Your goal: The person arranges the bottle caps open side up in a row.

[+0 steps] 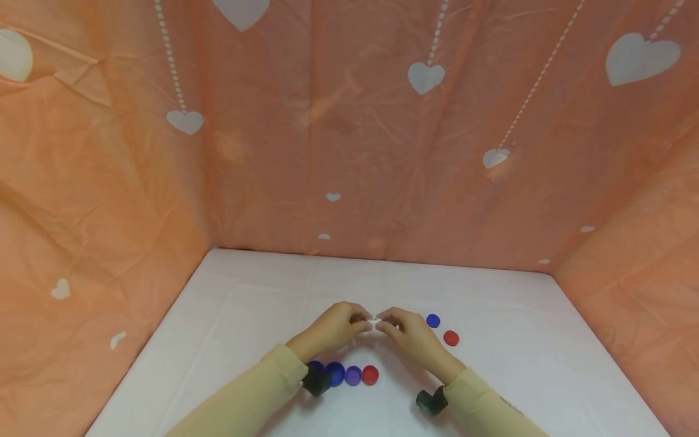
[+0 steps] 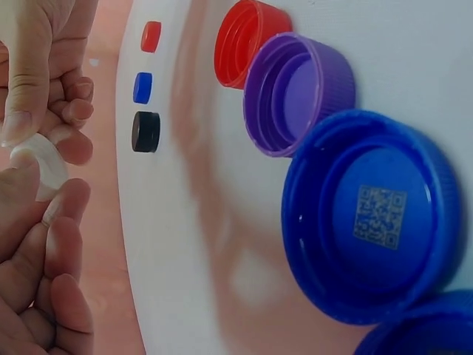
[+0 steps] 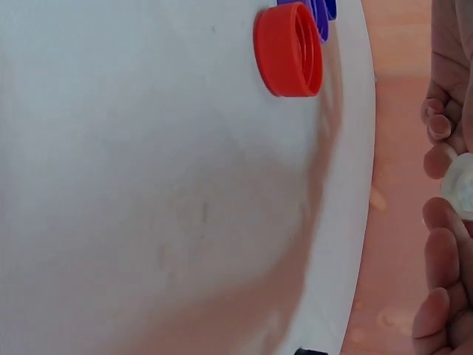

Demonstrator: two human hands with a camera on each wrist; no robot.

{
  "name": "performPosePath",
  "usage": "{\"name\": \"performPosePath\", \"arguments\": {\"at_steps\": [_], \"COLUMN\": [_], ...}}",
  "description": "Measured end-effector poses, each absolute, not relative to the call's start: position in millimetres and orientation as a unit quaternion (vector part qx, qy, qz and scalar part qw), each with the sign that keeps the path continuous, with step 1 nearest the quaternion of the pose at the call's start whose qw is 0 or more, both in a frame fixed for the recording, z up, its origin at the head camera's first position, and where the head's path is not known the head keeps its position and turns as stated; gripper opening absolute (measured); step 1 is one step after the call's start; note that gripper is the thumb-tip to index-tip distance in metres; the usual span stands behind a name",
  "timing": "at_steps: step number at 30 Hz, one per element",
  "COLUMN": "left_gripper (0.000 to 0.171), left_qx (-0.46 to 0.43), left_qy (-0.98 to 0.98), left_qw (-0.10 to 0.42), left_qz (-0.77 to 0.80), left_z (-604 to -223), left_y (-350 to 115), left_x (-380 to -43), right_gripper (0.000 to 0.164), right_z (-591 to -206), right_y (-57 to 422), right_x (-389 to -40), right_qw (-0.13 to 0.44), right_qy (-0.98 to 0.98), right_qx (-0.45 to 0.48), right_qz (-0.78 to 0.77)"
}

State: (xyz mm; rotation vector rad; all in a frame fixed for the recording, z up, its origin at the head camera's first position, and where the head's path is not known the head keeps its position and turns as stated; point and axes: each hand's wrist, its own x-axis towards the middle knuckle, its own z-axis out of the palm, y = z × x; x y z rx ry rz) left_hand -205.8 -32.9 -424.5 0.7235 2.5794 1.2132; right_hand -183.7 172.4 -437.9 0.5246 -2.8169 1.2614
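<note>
A small white bottle cap (image 1: pixel 374 322) is held up above the table between both hands. My left hand (image 1: pixel 335 328) pinches its left side between thumb and fingers, while my right hand (image 1: pixel 413 340) pinches the right side the same way. In the left wrist view the white cap (image 2: pixel 50 168) appears round and tilted, partly covered by both thumbs. The right wrist view catches only part of the cap (image 3: pixel 460 185) at its right edge, between the fingertips.
Nearer than the hands, a red cap (image 1: pixel 370 375), a purple cap (image 1: pixel 353 376) and two blue caps (image 1: pixel 335 374) line up, hollow side up. Beyond the right hand lie another blue cap (image 1: pixel 433 320) and red cap (image 1: pixel 451 338). A black cap (image 2: pixel 146 132) joins them in the left wrist view.
</note>
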Motion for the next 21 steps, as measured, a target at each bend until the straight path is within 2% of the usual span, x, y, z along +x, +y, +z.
{"name": "performPosePath", "arguments": {"at_steps": [7, 11, 21], "left_gripper": [0.016, 0.014, 0.01], "left_qx": [0.245, 0.241, 0.243], "left_qy": [0.867, 0.862, 0.853], "left_qw": [0.09, 0.089, 0.087], "left_qz": [0.425, 0.437, 0.454], "left_z": [-426.9, -428.7, -431.1], "left_y": [-32.9, -32.7, -32.9], "left_x": [-206.9, -207.9, -207.8], "right_gripper": [0.012, 0.016, 0.013], "right_z": [-440.0, -440.3, -441.3], "right_y": [174.4, 175.6, 176.4], "right_x": [-182.3, -181.6, -182.3], "right_qw": [-0.008, -0.019, -0.017], "right_qy": [-0.893, -0.887, -0.884], "right_qx": [0.166, 0.165, 0.158], "right_qz": [0.418, 0.431, 0.44]}}
